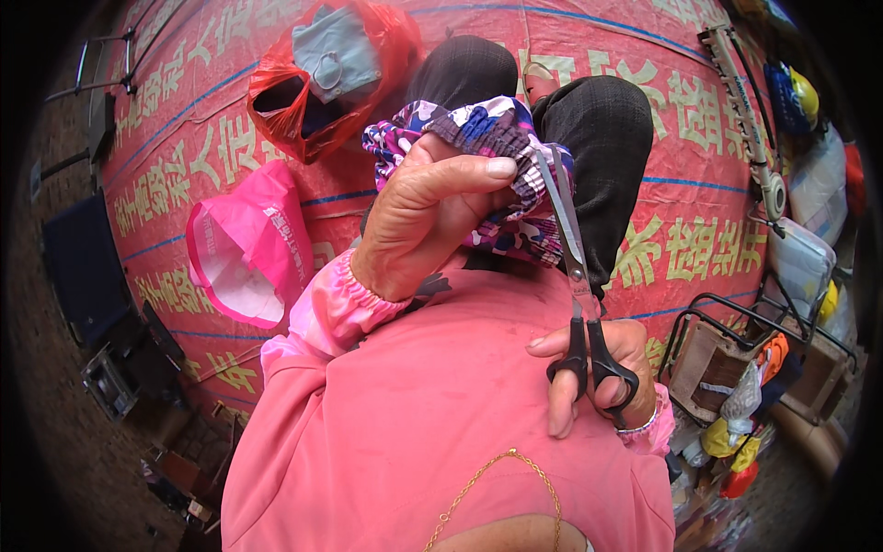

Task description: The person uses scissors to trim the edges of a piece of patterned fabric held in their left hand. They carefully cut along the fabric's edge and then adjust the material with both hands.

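Observation:
Patterned purple, white and blue fabric (524,241) with a gathered elastic band lies over my lap. My left hand (434,200) grips the gathered edge between thumb and fingers. In my right hand (621,352) is a pair of scissors (571,241) with black plastic handles, my fingers through the loops. The blades are slightly apart and point up at the fabric's right side. Their tips reach the gathered edge, but whether cloth lies between them I cannot tell.
A red plastic bag (276,117) with pale blue cloth (336,52) stands on the printed red sheet (227,124). Nearer lies an open pink bag (290,228). Right are a brush cutter (738,103) and metal-framed chairs (710,355); dark furniture (90,269) stands left.

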`<state>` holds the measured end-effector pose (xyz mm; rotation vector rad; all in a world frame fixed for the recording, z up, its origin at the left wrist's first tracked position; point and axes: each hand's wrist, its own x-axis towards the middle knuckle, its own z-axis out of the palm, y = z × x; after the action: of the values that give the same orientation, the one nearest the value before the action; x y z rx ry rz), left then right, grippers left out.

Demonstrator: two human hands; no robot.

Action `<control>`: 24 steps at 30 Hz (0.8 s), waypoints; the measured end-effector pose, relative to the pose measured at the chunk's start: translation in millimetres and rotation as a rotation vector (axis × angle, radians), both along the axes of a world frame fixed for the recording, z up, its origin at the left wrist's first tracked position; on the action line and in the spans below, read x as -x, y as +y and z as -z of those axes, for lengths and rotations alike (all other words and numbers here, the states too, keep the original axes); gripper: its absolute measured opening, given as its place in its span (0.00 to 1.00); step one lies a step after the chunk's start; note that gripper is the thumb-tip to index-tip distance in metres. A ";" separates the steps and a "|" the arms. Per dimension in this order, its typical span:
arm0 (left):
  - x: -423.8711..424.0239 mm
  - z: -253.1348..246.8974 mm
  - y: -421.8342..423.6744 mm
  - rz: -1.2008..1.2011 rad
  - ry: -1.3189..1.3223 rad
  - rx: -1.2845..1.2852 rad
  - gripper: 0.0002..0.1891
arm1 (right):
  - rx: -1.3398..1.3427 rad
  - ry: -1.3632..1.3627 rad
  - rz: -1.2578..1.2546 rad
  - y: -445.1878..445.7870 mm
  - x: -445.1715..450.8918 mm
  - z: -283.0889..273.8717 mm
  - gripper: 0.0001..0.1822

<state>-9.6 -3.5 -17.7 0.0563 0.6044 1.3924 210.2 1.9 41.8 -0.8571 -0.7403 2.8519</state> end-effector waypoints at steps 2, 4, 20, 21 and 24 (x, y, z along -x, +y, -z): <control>-3.9 -10.8 2.7 -0.027 0.000 0.031 0.11 | -0.018 -0.023 0.010 -0.3 1.6 -2.9 0.37; -6.1 -10.5 1.5 -0.044 -0.003 -0.003 0.11 | -0.045 -0.032 0.018 -1.1 2.3 -3.8 0.36; -0.7 -6.3 -1.7 -0.040 0.137 -0.019 0.14 | 0.125 0.122 0.085 0.0 -2.2 1.9 0.39; -0.2 -6.2 -2.1 -0.039 0.130 -0.009 0.14 | 0.135 0.132 0.087 -0.9 -3.0 3.3 0.38; 0.8 -4.9 -0.6 -0.060 0.126 -0.016 0.14 | 0.164 0.160 0.095 -2.6 -4.8 6.2 0.38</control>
<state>-10.5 -4.1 -12.9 0.1409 0.7044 1.4597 215.0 -0.7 35.6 -0.6506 -0.4411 2.8823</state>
